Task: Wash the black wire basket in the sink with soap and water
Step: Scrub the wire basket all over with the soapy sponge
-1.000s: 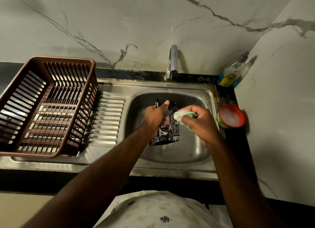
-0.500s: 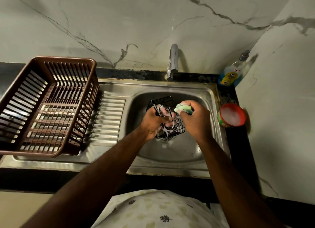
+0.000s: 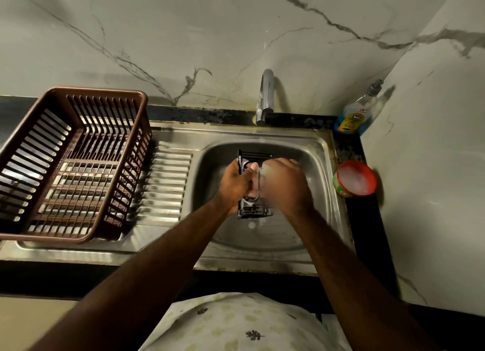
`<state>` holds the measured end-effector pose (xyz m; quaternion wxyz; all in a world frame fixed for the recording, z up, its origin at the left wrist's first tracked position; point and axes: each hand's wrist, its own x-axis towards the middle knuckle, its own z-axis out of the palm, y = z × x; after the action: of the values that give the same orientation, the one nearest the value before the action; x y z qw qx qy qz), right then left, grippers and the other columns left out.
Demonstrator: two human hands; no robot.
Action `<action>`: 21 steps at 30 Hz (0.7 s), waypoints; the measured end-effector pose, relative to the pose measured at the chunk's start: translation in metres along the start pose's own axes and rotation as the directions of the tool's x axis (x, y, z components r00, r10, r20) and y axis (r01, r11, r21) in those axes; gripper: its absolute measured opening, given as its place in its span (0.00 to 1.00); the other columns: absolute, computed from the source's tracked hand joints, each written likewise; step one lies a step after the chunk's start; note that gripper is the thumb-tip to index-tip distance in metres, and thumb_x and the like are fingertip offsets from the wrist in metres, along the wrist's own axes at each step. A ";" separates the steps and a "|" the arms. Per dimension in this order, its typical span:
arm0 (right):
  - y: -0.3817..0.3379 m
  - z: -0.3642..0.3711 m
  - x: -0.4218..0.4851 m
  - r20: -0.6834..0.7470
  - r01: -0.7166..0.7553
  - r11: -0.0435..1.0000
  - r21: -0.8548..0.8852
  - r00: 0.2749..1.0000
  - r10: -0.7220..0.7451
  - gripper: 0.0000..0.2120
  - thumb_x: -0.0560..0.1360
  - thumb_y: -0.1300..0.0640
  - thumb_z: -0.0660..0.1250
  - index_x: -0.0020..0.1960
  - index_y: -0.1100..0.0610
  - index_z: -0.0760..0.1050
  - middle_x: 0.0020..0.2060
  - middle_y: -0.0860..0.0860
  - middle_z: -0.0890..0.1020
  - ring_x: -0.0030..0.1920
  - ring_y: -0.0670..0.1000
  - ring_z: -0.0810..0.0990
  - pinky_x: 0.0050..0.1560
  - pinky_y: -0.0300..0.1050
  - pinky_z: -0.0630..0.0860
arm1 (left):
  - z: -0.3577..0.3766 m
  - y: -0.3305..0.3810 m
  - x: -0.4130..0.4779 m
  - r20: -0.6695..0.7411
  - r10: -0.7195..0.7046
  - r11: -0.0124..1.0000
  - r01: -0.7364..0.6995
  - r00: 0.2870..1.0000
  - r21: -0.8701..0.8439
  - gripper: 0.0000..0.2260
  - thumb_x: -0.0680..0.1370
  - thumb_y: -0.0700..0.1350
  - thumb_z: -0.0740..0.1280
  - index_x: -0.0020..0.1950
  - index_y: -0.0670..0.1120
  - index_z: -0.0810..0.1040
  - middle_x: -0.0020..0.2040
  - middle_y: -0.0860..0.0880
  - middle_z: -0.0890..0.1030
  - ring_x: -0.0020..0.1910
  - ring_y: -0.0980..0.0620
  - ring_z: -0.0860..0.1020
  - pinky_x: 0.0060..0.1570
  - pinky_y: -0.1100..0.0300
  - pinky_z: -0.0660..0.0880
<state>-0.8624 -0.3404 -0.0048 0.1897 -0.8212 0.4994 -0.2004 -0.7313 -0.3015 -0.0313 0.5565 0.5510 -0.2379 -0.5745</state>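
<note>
Left hand (image 3: 235, 185) grips the black wire basket (image 3: 256, 212), straightened now; right hand (image 3: 286, 185) is back scrubbing it, fingers too blurry to tell, so still soaping.

One head-worn view — looking steeply down, close over the sink (image 3: 325, 151).

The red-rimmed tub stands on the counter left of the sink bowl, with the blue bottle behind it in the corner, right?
Not quite. The head view shows the red-rimmed tub on the counter right of the sink bowl, not left. The blue bottle is indeed behind it in the corner.
</note>
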 end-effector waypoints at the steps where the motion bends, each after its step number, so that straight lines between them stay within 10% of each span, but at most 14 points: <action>1: 0.001 -0.001 0.000 -0.002 -0.007 1.000 -0.016 1.000 0.007 0.21 0.72 0.71 0.68 0.63 0.59 0.80 0.56 0.56 0.83 0.57 0.56 0.78 0.56 0.50 0.78 | -0.001 0.000 0.001 -0.009 0.012 1.000 -0.012 1.000 0.029 0.10 0.85 0.43 0.63 0.59 0.35 0.72 0.41 0.35 0.83 0.36 0.42 0.84 0.28 0.58 0.79; 17: -0.002 -0.010 -0.003 -0.032 0.024 0.999 0.032 0.999 -0.023 0.10 0.73 0.65 0.70 0.53 0.58 0.82 0.45 0.54 0.85 0.47 0.55 0.80 0.44 0.51 0.78 | -0.006 0.003 0.000 0.074 0.070 0.994 -0.076 0.995 0.080 0.18 0.83 0.47 0.68 0.55 0.31 0.73 0.35 0.36 0.80 0.29 0.41 0.79 0.27 0.56 0.78; 21: -0.009 -0.020 -0.007 -0.049 0.015 0.978 0.206 0.999 -0.005 0.09 0.74 0.63 0.73 0.53 0.57 0.83 0.42 0.48 0.84 0.39 0.42 0.80 0.38 0.35 0.77 | -0.004 0.009 -0.007 0.083 0.062 0.998 -0.064 0.995 0.014 0.22 0.82 0.57 0.64 0.50 0.36 0.77 0.35 0.36 0.78 0.27 0.44 0.78 0.24 0.58 0.76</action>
<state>-0.8684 -0.3326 0.0157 0.2606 -0.7945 0.4764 -0.2717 -0.7259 -0.2958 -0.0222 0.5594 0.5237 -0.2828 -0.5770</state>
